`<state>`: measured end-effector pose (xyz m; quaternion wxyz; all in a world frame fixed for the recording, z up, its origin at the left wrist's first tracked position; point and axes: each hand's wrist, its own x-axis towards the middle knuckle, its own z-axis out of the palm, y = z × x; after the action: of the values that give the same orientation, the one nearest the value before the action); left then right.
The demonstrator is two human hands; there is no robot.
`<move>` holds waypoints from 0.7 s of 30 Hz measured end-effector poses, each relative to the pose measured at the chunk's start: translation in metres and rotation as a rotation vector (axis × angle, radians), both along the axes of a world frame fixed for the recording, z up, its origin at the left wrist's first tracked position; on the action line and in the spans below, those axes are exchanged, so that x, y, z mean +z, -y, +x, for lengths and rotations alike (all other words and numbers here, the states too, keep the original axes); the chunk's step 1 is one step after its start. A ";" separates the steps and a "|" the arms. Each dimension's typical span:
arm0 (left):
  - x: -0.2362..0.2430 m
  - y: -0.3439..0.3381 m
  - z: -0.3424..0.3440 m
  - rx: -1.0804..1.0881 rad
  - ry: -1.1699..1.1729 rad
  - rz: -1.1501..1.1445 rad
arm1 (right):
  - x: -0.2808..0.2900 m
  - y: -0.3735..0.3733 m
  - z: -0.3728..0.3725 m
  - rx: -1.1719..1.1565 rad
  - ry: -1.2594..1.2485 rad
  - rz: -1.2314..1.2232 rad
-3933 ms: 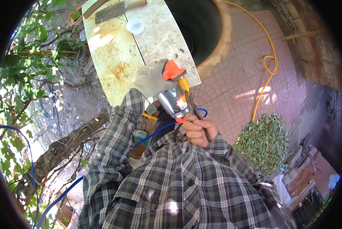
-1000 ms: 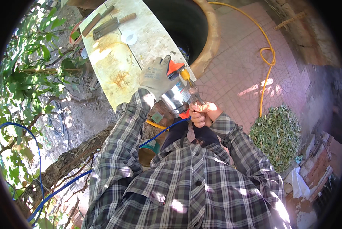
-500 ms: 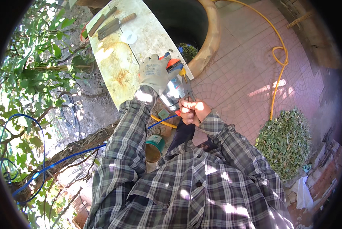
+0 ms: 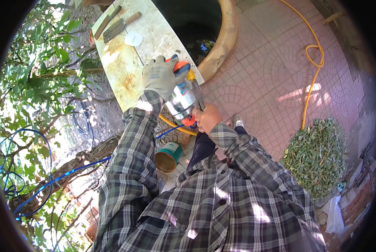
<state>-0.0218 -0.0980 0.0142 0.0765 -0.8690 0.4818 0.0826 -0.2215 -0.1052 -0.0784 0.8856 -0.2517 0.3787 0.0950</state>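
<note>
Probably rigid, slick canister (image 4: 181, 103); orange cap (image 4: 181, 65) seemed the best hold. Gloved left hand (image 4: 159, 77) gripped there; bare right hand (image 4: 208, 118) clasped pliers (image 4: 197, 92).

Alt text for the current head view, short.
A gloved left hand grips the orange end of a silver canister while the bare right hand holds a slim metal tool alongside. Beyond is a stained tabletop bearing a cleaver; at right, a leaf heap lies on pink paving.
</note>
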 end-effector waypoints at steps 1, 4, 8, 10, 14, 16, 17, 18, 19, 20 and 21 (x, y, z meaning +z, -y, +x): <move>-0.004 0.001 0.000 -0.013 0.000 -0.006 | -0.005 -0.004 0.003 -0.031 0.018 -0.379; -0.016 0.010 -0.002 -0.026 -0.023 -0.019 | -0.021 -0.009 0.000 -0.030 0.007 -1.052; -0.005 -0.014 0.004 -0.003 0.013 -0.041 | 0.010 0.016 -0.013 0.079 0.169 0.034; -0.007 -0.007 0.003 -0.052 -0.010 -0.075 | 0.014 0.028 -0.021 0.009 0.340 0.644; -0.007 0.002 0.002 -0.013 0.015 -0.023 | 0.013 0.009 -0.018 -0.219 0.657 1.040; -0.009 0.000 0.002 -0.038 0.011 -0.028 | 0.014 0.000 -0.015 -0.301 0.656 1.062; -0.012 -0.002 0.002 -0.060 0.025 -0.044 | 0.014 -0.001 -0.014 -0.302 0.663 1.099; -0.013 -0.003 0.003 -0.081 0.039 -0.059 | 0.013 0.005 -0.015 -0.213 0.543 0.938; -0.012 -0.004 0.002 -0.068 0.026 -0.048 | 0.017 0.017 -0.018 -0.128 0.424 0.772; -0.010 -0.004 0.001 -0.054 0.015 -0.036 | 0.019 0.024 -0.019 -0.043 0.306 0.606; -0.007 -0.006 0.001 -0.038 0.005 -0.025 | 0.011 0.020 -0.019 0.026 0.154 0.415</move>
<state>-0.0209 -0.0922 0.0067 0.0684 -0.8608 0.4989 0.0732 -0.2407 -0.1256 -0.0674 0.9433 -0.0752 0.2792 0.1627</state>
